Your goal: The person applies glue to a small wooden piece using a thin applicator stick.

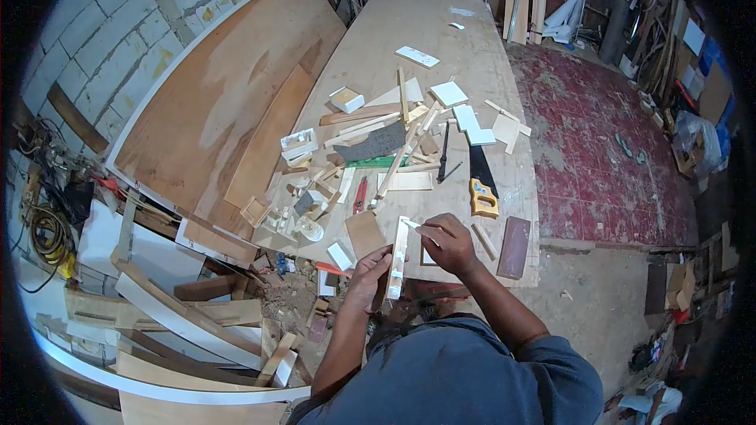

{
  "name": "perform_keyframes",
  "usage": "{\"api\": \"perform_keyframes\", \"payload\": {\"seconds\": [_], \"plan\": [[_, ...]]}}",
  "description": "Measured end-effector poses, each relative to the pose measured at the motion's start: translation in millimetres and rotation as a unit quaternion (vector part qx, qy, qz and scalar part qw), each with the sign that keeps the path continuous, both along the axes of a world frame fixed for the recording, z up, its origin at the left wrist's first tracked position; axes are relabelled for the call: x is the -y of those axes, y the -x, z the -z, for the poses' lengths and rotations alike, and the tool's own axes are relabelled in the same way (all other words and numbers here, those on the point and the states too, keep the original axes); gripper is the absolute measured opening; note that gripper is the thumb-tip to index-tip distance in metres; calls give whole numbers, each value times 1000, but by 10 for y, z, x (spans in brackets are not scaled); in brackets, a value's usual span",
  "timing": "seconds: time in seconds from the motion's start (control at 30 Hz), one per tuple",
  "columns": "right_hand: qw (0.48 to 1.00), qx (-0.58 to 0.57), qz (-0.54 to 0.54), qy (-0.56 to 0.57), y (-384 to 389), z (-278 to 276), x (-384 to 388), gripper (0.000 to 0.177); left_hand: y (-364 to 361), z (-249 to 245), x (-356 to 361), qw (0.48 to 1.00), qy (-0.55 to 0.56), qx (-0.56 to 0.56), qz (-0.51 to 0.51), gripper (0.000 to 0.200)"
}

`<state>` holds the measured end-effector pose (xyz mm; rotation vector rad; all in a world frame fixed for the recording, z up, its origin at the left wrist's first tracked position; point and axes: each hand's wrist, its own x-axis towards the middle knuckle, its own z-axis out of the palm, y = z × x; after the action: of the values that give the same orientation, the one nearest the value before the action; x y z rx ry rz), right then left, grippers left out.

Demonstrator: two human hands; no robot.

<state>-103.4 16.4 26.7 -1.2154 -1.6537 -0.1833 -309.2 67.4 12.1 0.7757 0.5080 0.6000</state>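
Observation:
A narrow white-faced strip [398, 256] stands nearly lengthwise at the table's near edge. My left hand [368, 277] is closed around its left side, near the lower half. My right hand [447, 244] is closed in a pinch on a thin white stick [411, 223], whose tip is at the strip's upper end. A brown sheet piece [365, 234] lies left of the strip. Right of my right hand are a short wooden stick [484, 242] and a reddish-brown block [514, 247].
On the wooden table [378, 39] lie a yellow-handled saw [483, 197], red pliers [361, 195], a dark grey piece [372, 144] and many wood offcuts. A large board [228, 94] leans at the left. Curved wooden parts [185, 323] stand at the lower left.

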Motion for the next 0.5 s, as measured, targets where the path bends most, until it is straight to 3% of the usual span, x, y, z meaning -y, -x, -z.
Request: {"api": "perform_keyframes", "payload": {"seconds": [0.3,0.37,0.5], "plan": [[998,-5,-53,-14,-184,-88,278,21,-266,-58,52,999,-5,-35,-13,37],[999,-36,34,19,-284,-97,276,23,-300,-67,49,999,-8,-35,13,36],[998,-36,57,5,-412,-133,195,19,-435,-84,89,998,-18,-67,9,38]]}}
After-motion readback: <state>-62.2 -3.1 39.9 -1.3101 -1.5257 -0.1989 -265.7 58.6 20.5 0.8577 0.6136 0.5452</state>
